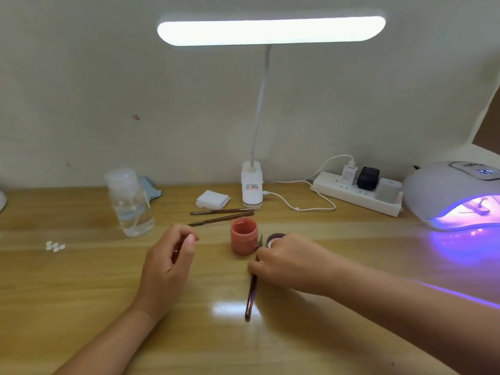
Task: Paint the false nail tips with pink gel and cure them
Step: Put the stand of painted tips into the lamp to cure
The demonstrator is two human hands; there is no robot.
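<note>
On the tabletop (81,280) the right hand (284,262) grasps dark tweezers (251,290), the pink gel jar (243,235) stands at its 10 o'clock, while the left hand (167,263) hovers loosely curled, holding nothing.

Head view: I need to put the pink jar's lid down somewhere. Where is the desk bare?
Bare wood lies between the loose nail tips and the left hand, and along the near edge around the tweezers. It is crowded around the pink gel jar, the two brushes and the right hand, and beside the lit curing lamp.
</note>
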